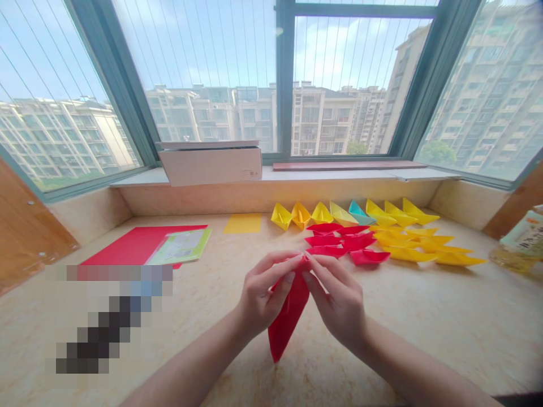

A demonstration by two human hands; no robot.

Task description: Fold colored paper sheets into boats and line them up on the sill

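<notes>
Both my hands hold one folded red paper piece (287, 321) above the pale stone counter (424, 328), near its front middle. My left hand (263, 294) pinches the paper's upper end with fingers closed. My right hand (337, 299) pinches the same upper end from the other side. The paper hangs down to a point between my wrists. Just beyond my fingers lie several finished red paper boats (343, 242), and further right and back several yellow paper boats (418, 240) and one teal boat (358, 210).
A red paper sheet (127, 249) with a green booklet (180, 247) on it lies at the left. A yellow square sheet (243, 223) lies near the back. A white cardboard box (211, 163) stands on the window sill. A bottle (524, 243) is at the right edge.
</notes>
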